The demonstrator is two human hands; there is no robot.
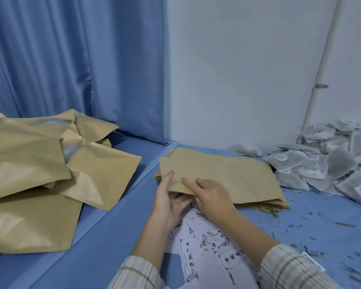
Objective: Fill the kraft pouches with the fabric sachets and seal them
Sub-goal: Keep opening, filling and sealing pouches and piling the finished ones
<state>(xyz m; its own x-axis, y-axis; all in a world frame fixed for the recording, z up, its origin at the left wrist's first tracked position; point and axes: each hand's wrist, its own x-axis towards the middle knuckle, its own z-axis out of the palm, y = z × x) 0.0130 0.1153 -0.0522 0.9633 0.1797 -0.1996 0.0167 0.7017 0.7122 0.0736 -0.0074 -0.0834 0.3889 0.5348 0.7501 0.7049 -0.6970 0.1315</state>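
Observation:
A stack of flat, empty kraft pouches [233,176] lies on the blue table in the middle. My left hand [168,202] grips the near left corner of the top pouch, thumb on top and fingers underneath, lifting it a little. My right hand [212,197] rests flat on the same corner with straight fingers. A heap of grey fabric sachets [329,163] with white labels sits at the right, against the wall. Several puffy filled kraft pouches [40,176] are piled at the left.
A white printed sheet [208,243] with black characters lies under my forearms. Loose herb bits [331,230] are scattered over the blue table at the right. A blue curtain [71,59] and white wall stand behind. A white pipe [325,65] runs up the right corner.

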